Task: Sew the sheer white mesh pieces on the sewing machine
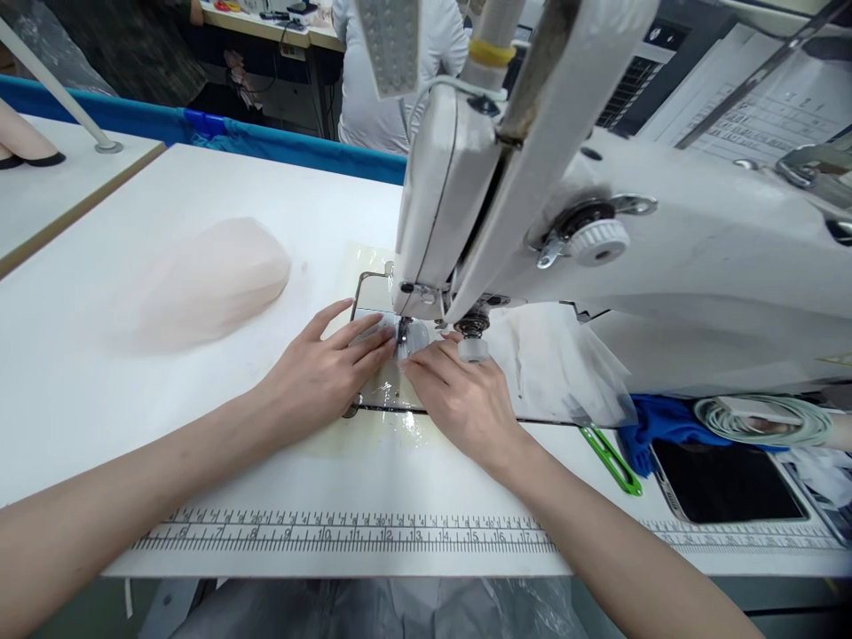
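Tight in here, with left hand [324, 366] spread flat, right hand [462, 390] bunched, can't tell if gripping! Could get pricked by straying under the sewing machine [546, 284].

Sewing machine [679, 240]: white, with a yellow band [491, 53]. Rounded piece [219, 280]: pale pink. Sheer sheets [549, 364]: translucent white. Slim tool [612, 461]: bright green. Bundled cloth [640, 437]: deep blue. Ruler strip [373, 532]: white, black-graduated.

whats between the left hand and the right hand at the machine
In the head view, the machine foot stands between the left hand and right hand, both close beside it; whether they touch it is unclear.
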The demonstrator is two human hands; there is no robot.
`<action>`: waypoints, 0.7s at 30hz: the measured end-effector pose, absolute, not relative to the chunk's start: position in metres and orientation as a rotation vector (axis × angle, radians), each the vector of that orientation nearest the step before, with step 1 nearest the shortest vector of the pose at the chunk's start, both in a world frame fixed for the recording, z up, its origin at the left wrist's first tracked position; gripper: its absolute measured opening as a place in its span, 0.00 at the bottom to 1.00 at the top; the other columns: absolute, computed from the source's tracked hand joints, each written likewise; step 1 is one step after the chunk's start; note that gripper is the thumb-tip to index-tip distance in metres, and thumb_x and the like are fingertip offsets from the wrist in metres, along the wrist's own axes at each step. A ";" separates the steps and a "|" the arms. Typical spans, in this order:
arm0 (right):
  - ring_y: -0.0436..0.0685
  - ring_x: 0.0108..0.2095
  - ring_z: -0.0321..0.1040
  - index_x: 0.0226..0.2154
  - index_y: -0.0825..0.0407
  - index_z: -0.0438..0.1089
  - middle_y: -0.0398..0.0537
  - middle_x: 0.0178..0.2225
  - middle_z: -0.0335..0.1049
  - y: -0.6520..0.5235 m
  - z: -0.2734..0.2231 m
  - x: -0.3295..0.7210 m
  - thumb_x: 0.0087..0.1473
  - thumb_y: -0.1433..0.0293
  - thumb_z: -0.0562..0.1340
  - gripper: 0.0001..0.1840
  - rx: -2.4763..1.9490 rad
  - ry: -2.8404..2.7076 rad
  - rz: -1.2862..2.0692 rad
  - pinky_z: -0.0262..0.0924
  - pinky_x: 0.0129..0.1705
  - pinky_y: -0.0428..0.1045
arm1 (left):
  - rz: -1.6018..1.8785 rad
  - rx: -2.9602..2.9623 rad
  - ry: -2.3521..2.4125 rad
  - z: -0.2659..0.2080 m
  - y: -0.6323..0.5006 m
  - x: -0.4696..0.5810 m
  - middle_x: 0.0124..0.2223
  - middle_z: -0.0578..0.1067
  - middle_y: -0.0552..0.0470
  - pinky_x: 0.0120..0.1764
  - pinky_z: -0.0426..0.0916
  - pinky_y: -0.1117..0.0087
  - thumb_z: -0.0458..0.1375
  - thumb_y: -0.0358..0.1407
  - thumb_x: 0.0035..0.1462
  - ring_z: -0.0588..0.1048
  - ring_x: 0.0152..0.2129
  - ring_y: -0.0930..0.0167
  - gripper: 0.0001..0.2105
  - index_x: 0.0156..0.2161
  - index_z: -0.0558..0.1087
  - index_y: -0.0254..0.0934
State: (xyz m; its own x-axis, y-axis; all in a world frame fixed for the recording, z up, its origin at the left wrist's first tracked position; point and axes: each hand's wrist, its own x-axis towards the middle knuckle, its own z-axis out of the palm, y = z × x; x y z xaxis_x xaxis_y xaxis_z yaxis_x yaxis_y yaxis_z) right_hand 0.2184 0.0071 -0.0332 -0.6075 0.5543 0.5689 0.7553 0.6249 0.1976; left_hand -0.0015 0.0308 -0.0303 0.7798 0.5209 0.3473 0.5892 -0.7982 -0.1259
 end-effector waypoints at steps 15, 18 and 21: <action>0.53 0.37 0.71 0.38 0.52 0.77 0.45 0.36 0.79 0.005 -0.031 0.219 0.61 0.70 0.59 0.09 -1.094 -2.376 -0.428 0.60 0.46 0.52 | -0.517 -2.691 -0.897 -0.024 0.028 0.004 0.54 0.75 0.47 0.58 0.59 0.50 0.49 0.29 0.63 0.72 0.53 0.60 0.17 0.54 0.72 0.34; 0.53 0.36 0.71 0.38 0.51 0.77 0.45 0.39 0.79 0.002 -0.030 0.220 0.61 0.69 0.60 0.09 -1.098 -2.391 -0.415 0.59 0.45 0.53 | -0.550 -2.725 -0.929 -0.024 0.027 0.003 0.54 0.75 0.47 0.60 0.57 0.49 0.50 0.29 0.62 0.72 0.53 0.60 0.18 0.55 0.72 0.36; 0.54 0.37 0.71 0.39 0.51 0.77 0.45 0.40 0.79 0.001 -0.030 0.220 0.61 0.70 0.60 0.09 -1.097 -2.412 -0.434 0.59 0.45 0.54 | -0.563 -2.735 -0.946 -0.025 0.029 0.004 0.54 0.75 0.47 0.60 0.57 0.48 0.51 0.29 0.62 0.72 0.53 0.60 0.17 0.55 0.72 0.37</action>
